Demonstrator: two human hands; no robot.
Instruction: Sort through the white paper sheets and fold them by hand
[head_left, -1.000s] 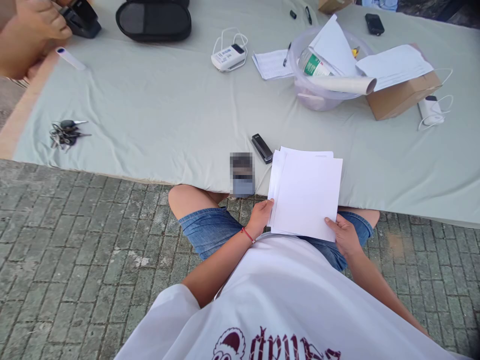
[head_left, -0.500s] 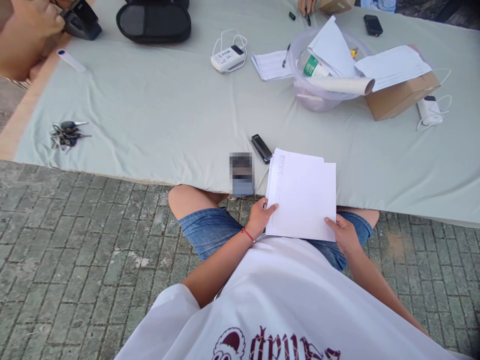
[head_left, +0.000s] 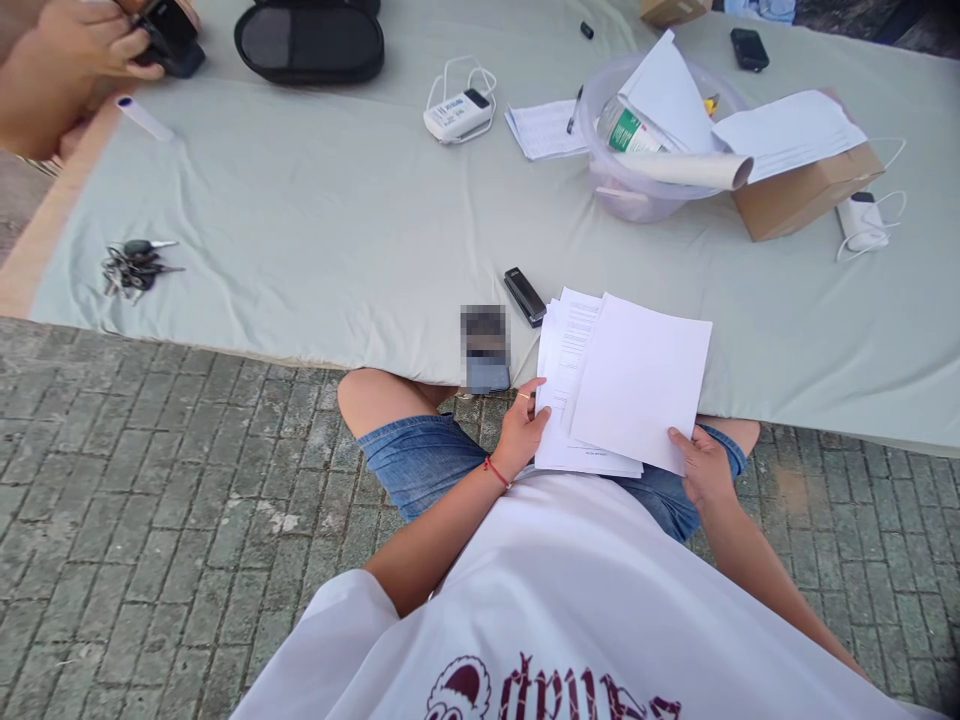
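Note:
I hold white papers over my lap at the near edge of a table draped in a grey cloth. My left hand grips the lower left edge of a stack of printed sheets. My right hand pinches the bottom corner of the top blank sheet, which is fanned out to the right of the stack. A red string is on my left wrist.
A black stapler lies just beyond the papers. Keys lie at the left. Farther back are a clear tub holding papers and a bottle, a cardboard box, a black case, and another person's hands on a black device.
My right hand has pulled the top sheet to the right, away from the stack, uncovering printed text beneath. My left hand has shifted its grip on the stack's edge.

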